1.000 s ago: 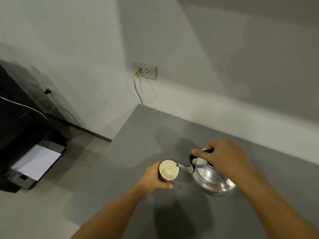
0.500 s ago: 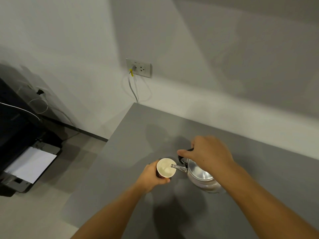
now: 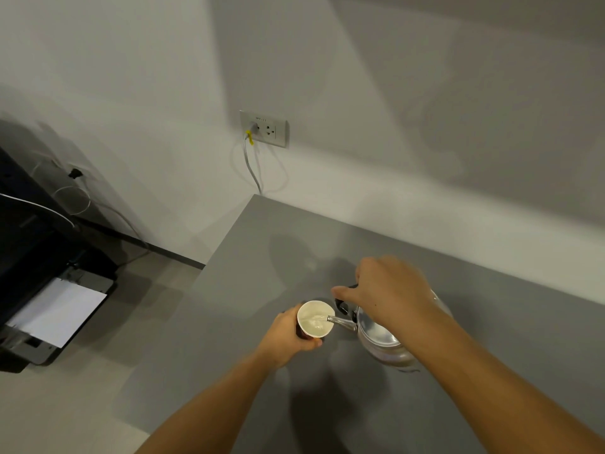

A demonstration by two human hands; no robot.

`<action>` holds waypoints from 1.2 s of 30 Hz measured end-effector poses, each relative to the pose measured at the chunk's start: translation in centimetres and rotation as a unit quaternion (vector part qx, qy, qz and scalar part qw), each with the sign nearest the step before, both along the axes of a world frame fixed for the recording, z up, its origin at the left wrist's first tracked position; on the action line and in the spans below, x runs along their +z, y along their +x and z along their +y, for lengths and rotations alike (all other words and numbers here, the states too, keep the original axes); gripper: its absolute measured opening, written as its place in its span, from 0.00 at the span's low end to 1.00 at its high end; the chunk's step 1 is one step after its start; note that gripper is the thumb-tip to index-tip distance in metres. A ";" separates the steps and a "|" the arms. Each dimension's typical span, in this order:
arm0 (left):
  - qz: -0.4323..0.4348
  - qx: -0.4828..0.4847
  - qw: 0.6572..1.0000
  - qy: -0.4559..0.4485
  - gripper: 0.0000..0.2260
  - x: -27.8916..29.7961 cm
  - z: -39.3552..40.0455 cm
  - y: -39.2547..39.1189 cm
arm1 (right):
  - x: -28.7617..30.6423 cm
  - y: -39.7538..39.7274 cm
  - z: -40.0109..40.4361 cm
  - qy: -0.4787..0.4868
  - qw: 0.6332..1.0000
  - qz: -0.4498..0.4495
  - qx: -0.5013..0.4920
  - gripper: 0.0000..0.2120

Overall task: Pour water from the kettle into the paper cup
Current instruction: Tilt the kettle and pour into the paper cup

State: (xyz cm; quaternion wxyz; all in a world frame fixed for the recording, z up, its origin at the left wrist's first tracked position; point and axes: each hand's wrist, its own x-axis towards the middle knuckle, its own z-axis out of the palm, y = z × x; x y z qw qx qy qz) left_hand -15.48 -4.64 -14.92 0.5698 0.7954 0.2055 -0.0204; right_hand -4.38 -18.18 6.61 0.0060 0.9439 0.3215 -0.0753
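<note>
A shiny metal kettle [image 3: 379,339] is held off the grey table [image 3: 248,257], tipped to the left. My right hand [image 3: 389,290] grips its black handle from above and hides most of it. The thin spout reaches over the rim of the paper cup [image 3: 315,319], and water runs from it into the white inside. My left hand [image 3: 288,332] wraps around the cup's dark outer wall from the left and below, holding it upright.
The table's left edge runs diagonally down to the floor. A black printer [image 3: 49,290] with a white sheet stands on the floor at left. A wall socket [image 3: 265,128] with a grey cable sits above the table's far corner.
The kettle has tilted further left and its spout has moved from beside the cup to over its rim. Water now shows in the cup. My left hand stays on the cup.
</note>
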 end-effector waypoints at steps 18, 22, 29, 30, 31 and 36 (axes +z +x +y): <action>-0.009 -0.009 1.000 -0.004 0.30 -0.3 -0.1 0.0 | 1.3 -0.3 0.7 -0.013 1.000 0.012 -0.001 0.24; -0.010 -0.009 1.000 0.001 0.30 -0.4 -0.1 0.0 | 1.7 -0.5 0.7 -0.007 1.000 0.012 -0.004 0.23; -0.011 -0.009 1.000 0.005 0.29 -0.8 0.0 0.1 | 2.0 -0.5 0.9 -0.015 1.000 0.006 -0.002 0.22; -0.011 -0.008 1.000 0.004 0.29 -0.8 0.0 0.1 | 2.0 -0.5 0.9 -0.015 1.000 0.004 -0.001 0.22; -0.012 -0.007 1.000 0.003 0.29 -0.8 0.0 0.1 | 2.0 -0.5 0.9 -0.015 1.000 0.002 0.000 0.22; -0.012 -0.008 1.000 -0.001 0.29 -0.8 0.0 0.0 | 2.1 -0.6 0.9 -0.014 1.000 -0.003 0.001 0.23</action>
